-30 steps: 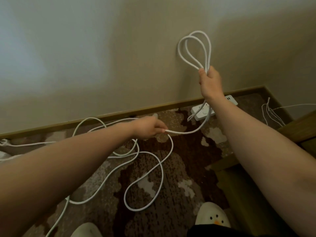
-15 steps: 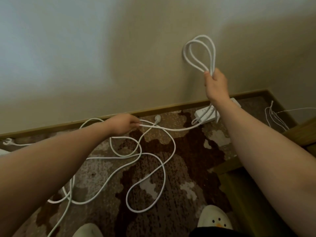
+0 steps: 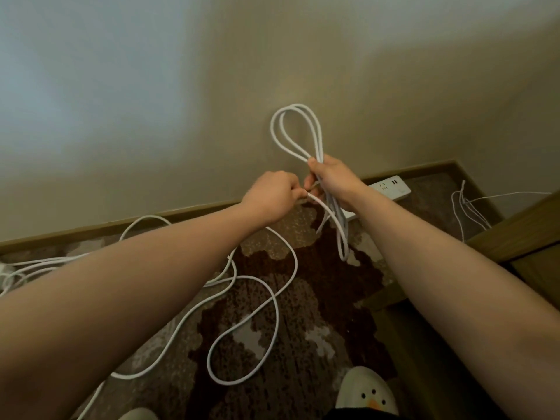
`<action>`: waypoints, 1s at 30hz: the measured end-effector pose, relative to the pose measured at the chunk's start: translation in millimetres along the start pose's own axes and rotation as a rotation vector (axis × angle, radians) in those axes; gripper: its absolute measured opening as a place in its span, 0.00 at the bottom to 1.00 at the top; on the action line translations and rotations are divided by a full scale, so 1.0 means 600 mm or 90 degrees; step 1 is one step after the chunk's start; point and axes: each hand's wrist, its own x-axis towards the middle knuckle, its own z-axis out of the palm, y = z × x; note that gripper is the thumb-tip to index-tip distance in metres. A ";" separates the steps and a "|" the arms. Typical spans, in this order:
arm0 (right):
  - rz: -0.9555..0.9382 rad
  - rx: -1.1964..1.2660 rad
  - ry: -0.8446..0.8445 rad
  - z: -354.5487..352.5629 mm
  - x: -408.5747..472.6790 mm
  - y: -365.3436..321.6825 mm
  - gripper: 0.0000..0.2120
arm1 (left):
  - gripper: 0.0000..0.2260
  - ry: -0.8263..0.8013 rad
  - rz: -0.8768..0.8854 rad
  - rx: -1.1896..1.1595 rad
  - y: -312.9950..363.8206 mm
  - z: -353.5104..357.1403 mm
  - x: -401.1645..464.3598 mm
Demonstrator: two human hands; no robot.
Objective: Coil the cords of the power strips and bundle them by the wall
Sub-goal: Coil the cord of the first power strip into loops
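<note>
Cord (image 3: 298, 137) loops rise above the right hand (image 3: 335, 180), whose grip is curled round the gathered strands in front of the wall (image 3: 181, 101); more loops hang below it. The left hand (image 3: 271, 197), just beside it, pinches the next run of cord between curled fingers. Slack sprawls over the patterned carpet (image 3: 303, 298), with open floor around it up to the baseboard (image 3: 188, 209). The power strip (image 3: 391, 189) lies by the wall, partly hidden behind the right forearm. Thin wires (image 3: 469, 207) lie near a wooden edge at right, blurred.
</note>
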 end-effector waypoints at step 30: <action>-0.062 -0.305 -0.054 0.000 -0.019 -0.013 0.19 | 0.13 0.154 -0.073 0.003 -0.131 -0.083 0.001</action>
